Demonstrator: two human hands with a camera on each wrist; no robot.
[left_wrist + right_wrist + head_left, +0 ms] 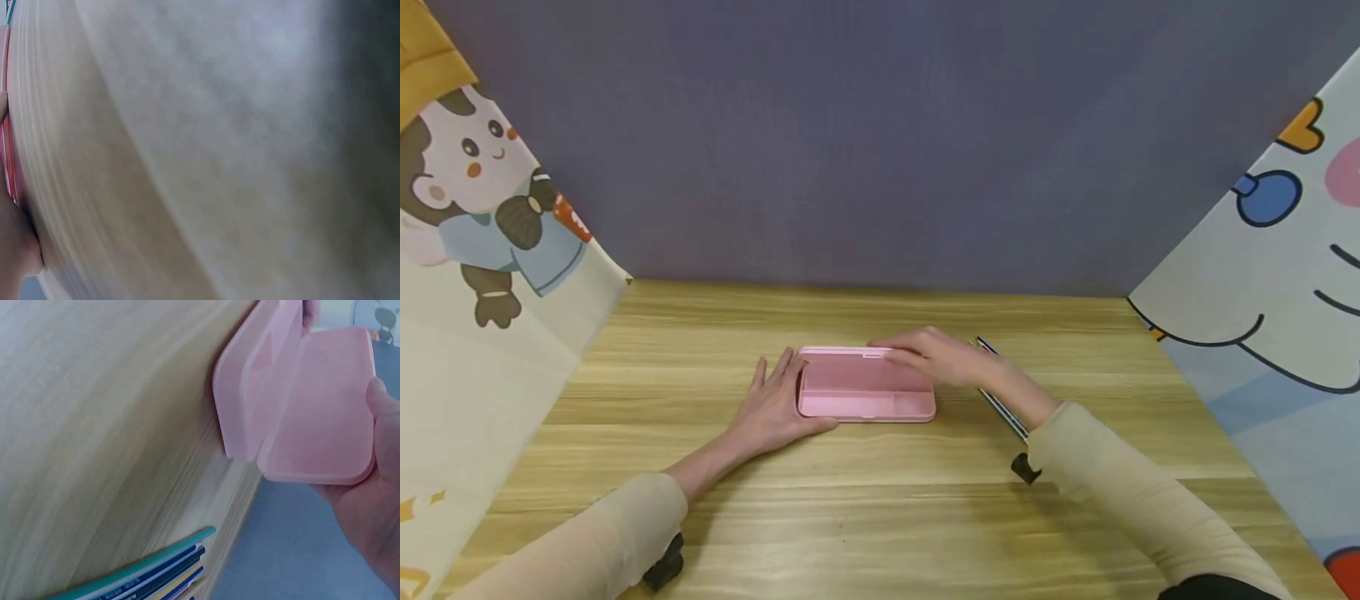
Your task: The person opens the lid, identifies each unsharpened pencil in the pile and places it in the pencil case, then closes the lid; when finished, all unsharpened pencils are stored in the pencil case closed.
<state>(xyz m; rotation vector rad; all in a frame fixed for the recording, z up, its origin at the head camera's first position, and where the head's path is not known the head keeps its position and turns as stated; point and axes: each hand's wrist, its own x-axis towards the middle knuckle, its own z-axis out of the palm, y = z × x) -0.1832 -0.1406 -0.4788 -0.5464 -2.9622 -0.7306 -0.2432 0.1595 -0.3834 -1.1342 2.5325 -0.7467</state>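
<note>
A pink pencil case (850, 406) lies on the wooden table with its lid (328, 406) raised at the back. Inside its base, a low divider shows and no contents are visible. My left hand (771, 417) holds the case's left end, thumb along the front edge and fingers spread at the far side. With my right hand (943, 357) I hold the lid by its edge; in the right wrist view the thumb lies on the inner face and the other fingers are behind it. Only a sliver of the left hand (15, 240) appears in the left wrist view.
Several pencils (156, 569) lie side by side on the table to the right of the case, partly under my right forearm in the head view. A grey-blue panel (880, 150) stands behind the table (842, 508). Cartoon-printed panels rise at both sides.
</note>
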